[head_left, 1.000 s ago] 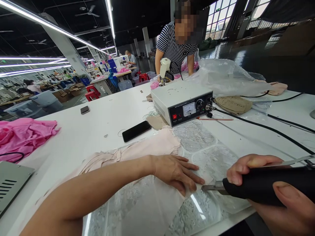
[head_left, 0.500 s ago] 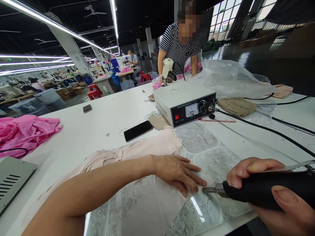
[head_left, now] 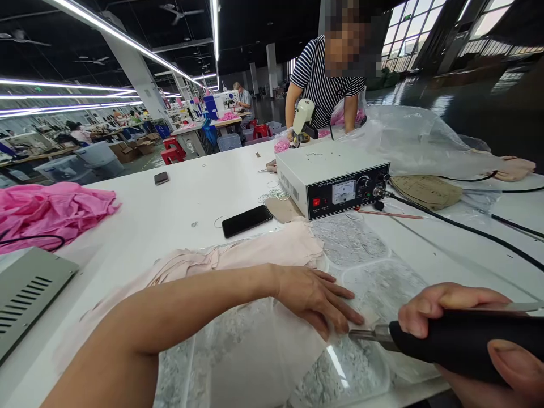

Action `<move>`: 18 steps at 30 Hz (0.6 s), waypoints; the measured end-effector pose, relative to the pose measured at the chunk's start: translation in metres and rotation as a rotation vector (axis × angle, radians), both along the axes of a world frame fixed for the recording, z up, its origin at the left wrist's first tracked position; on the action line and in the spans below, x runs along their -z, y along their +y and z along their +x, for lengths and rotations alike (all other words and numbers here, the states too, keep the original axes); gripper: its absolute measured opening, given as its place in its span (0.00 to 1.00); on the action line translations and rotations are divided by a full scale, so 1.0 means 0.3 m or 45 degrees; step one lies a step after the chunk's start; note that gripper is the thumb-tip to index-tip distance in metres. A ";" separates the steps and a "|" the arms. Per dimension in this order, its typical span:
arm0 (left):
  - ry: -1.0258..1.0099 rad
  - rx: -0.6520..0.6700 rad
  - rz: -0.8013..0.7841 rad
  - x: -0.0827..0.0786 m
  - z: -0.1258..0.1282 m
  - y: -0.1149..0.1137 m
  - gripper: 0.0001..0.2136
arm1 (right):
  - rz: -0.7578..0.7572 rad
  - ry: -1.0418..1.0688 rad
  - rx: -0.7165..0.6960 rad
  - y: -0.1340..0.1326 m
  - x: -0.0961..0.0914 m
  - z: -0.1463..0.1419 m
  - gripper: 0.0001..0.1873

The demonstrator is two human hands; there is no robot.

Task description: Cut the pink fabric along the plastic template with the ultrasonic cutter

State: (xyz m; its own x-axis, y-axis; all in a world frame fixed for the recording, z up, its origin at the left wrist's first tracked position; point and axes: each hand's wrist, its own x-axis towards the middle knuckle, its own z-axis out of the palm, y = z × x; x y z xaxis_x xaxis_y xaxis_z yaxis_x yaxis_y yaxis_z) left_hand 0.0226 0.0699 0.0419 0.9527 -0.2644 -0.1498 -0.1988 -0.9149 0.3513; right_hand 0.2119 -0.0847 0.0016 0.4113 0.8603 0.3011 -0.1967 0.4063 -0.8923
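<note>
My left hand (head_left: 317,296) lies flat, fingers stretched out, pressing pale pink fabric (head_left: 255,255) onto a scratched clear cutting plate (head_left: 365,272) on the white table (head_left: 170,204). My right hand (head_left: 476,340) is wrapped around a black handheld cutting tool (head_left: 459,340). Its metal tip (head_left: 368,334) rests at the fabric's edge, just below my left fingertips. A black cable (head_left: 459,226) leads from the front of a white control box (head_left: 335,175) with a dial and a meter toward the tool.
A black phone (head_left: 246,220) lies left of the box; a smaller dark device (head_left: 161,178) is farther back. Bright pink cloth (head_left: 51,209) and a grey vented box (head_left: 29,289) sit at left. A person in a striped shirt (head_left: 325,85) works beyond, beside clear plastic bags (head_left: 408,141).
The camera has shifted a little, so everything sits slightly rightward and lower in view. Both hands keep the same hold, with the tool tip still at the fabric edge.
</note>
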 end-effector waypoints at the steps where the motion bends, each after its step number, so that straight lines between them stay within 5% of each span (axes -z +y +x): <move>1: 0.029 -0.013 -0.004 -0.007 0.001 -0.002 0.09 | 0.007 -0.011 -0.009 0.000 0.008 -0.001 0.14; 11: 0.062 -0.014 -0.003 0.003 0.008 0.000 0.08 | 0.065 -0.169 -0.063 0.017 -0.026 0.005 0.10; 18: -0.054 -0.006 -0.090 0.018 0.005 0.006 0.07 | -0.039 -0.051 -0.070 -0.003 -0.066 -0.019 0.16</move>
State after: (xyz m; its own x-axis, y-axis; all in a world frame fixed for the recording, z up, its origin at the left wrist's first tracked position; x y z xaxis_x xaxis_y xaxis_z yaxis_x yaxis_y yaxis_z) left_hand 0.0240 0.0716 0.0365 0.9590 -0.2685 -0.0906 -0.2105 -0.8890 0.4066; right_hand 0.2063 -0.0857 0.0214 0.3514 0.8903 0.2897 -0.1820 0.3684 -0.9117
